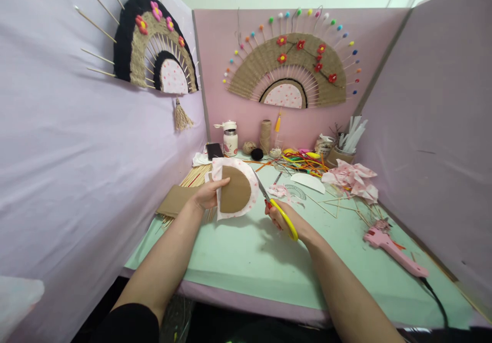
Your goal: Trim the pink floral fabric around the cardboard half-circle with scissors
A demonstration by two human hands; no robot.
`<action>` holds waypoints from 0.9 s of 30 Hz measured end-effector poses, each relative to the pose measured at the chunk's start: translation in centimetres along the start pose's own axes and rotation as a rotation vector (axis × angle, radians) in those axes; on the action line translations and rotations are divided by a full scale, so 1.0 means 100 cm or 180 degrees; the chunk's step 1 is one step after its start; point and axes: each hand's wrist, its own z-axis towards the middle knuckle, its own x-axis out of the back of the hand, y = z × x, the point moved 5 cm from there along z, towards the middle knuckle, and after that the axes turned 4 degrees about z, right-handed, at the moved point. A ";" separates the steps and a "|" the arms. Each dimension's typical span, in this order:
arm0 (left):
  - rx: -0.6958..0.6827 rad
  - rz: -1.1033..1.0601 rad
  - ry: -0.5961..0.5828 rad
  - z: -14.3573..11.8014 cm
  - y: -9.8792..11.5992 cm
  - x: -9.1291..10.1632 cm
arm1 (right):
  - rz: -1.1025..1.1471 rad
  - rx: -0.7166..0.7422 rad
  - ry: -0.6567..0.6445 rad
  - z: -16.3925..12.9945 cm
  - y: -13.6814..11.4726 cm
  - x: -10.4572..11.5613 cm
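My left hand (209,193) grips a half-round cardboard piece (236,192) by its straight side, thumb on the brown face. Around the cardboard's curve shows a margin of white fabric with pink dots (252,193). In my right hand (277,216) is a pair of scissors (286,217) with yellow and red handles. Their blades point up and left, beside the fabric's curved edge at its upper right; whether they touch it I cannot tell. Both hands are held above the green tabletop (249,261).
A pink glue gun (395,253) with a black cord lies at the right. Crumpled dotted fabric (351,179), a white half-round piece (307,182) and thin sticks lie behind. Brown cardboard (177,200) rests at left. A bottle (230,140) and twine spool (265,135) stand at the back.
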 end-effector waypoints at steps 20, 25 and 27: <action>0.0061 0.0131 0.0025 0.001 -0.001 0.003 | 0.0053 -0.0297 0.0099 0.000 -0.004 0.001; 0.0029 0.0078 0.0217 -0.002 0.002 -0.003 | 0.0089 -0.0271 0.0143 0.001 -0.002 0.001; 0.0044 0.0125 0.0265 -0.002 0.002 -0.003 | 0.0086 -0.0271 0.0159 0.001 -0.002 0.001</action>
